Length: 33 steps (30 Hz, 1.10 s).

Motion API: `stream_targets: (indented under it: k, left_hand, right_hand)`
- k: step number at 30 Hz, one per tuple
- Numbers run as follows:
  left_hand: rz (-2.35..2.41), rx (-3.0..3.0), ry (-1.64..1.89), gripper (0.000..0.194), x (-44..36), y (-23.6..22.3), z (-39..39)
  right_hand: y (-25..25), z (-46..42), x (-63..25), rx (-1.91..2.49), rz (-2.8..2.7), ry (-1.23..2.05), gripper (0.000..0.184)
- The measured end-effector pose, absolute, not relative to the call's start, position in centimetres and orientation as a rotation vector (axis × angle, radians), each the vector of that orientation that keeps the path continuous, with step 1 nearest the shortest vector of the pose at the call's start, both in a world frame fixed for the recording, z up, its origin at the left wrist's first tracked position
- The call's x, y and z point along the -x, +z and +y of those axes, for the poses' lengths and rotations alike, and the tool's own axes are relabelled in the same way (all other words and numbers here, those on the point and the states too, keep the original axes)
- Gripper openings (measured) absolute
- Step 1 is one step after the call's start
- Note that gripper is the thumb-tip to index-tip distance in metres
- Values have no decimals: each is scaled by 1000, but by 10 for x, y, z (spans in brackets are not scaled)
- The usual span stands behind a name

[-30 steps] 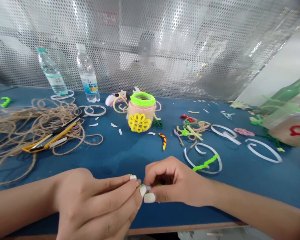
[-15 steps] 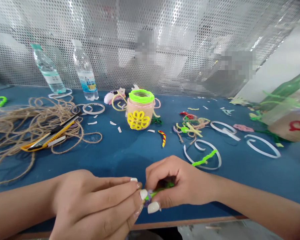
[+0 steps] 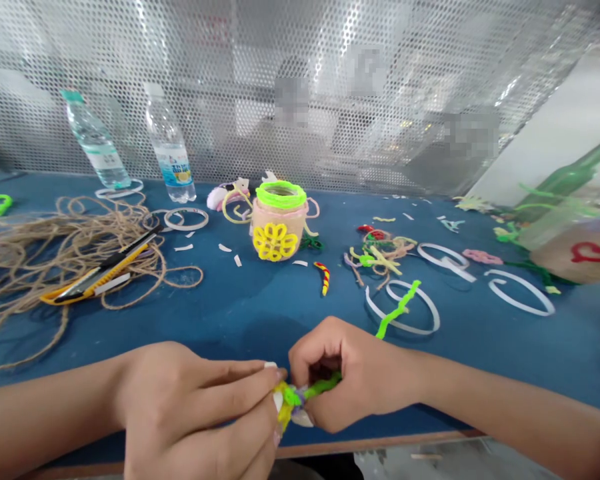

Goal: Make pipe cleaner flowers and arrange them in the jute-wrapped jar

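Close to the table's front edge, my left hand (image 3: pixel 205 407) pinches a small yellow pipe-cleaner piece (image 3: pixel 284 415), mostly covered by the fingers. My right hand (image 3: pixel 353 380) is closed on a bright green pipe cleaner (image 3: pixel 325 385), whose end meets the yellow piece between the fingertips. A bit of purple shows at that joint. Behind my right wrist a green pipe-cleaner length (image 3: pixel 399 310) sticks up; my hand hides whether it joins the held one. Farther back stands a jar (image 3: pixel 280 217) with a green fuzzy rim and a yellow pipe-cleaner flower (image 3: pixel 275 242).
At left lie tangled twine (image 3: pixel 80 233) and a yellow utility knife (image 3: pixel 97 273). Behind them stand two water bottles (image 3: pixel 173 157) (image 3: pixel 97 143). To the right are pipe-cleaner scraps (image 3: pixel 380 253), white strip rings (image 3: pixel 520 293) and a green bottle (image 3: pixel 560 180). A perforated metal screen (image 3: pixel 205 87) backs the table.
The green length behind my right wrist has swung up steeper. More of the yellow piece and the green stem now shows between my fingertips. Both hands have shifted only slightly.
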<state>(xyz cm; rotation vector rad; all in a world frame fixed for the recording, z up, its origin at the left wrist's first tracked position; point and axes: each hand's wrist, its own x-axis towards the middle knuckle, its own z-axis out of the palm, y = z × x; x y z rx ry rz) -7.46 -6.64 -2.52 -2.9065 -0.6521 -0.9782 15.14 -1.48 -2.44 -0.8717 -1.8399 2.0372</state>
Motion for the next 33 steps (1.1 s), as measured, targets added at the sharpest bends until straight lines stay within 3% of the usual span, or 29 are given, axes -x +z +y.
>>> stream_targets:
  k: [4, 17, 22, 26, 33]
  left_hand:
    - [-526, 2818, -943, 37, 78, -32, -63]
    - [-471, 2840, -908, 27, 73, -15, -48]
    - [-456, 2990, -1287, 22, 64, -19, -20]
    - [-638, 3012, -1164, 19, 59, -20, -12]
    - [-575, 3039, -1149, 24, 63, -23, -11]
  right_hand:
    - [-27, -15, -150, 886, -1835, 2042, 14]
    - [-21, -15, -149, 899, -1900, 1884, 15]
    - [-13, -11, -153, 925, -1968, 1571, 16]
    - [-14, -12, -155, 930, -2094, 1304, 13]
    - [-13, -10, -156, 1011, -2061, 1436, 19]
